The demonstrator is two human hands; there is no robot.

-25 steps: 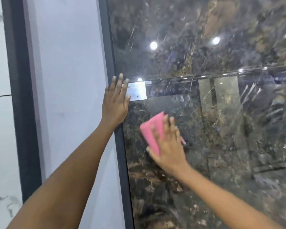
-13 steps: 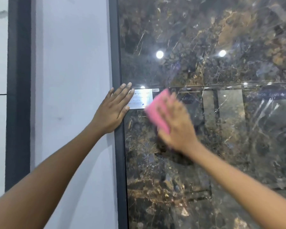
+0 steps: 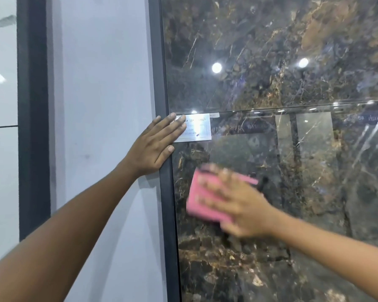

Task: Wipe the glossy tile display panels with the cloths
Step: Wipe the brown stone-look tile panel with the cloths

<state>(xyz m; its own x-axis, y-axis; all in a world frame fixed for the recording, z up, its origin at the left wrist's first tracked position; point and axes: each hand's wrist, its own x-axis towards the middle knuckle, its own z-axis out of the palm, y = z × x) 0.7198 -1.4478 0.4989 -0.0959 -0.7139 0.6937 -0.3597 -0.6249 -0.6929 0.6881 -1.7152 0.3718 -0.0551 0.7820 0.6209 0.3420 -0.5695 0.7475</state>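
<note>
The dark marble-patterned tile panel point(image 3: 271, 62) is polished to a mirror gloss, throwing back ceiling lights. Its black frame point(image 3: 164, 83) looks matt and smooth. The pink cloth point(image 3: 200, 205) seems soft and dull. A shiny label point(image 3: 196, 131) glares white. The pale wall strip point(image 3: 105, 83) is matt; the white tile point(image 3: 0, 62) is glossy.

Head-worn camera faces the dark tile panel point(image 3: 271, 192) squarely, close up.

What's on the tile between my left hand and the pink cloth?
In the head view, only bare dark marble tile separates the left hand from the pink cloth; the white label sits higher.
</note>
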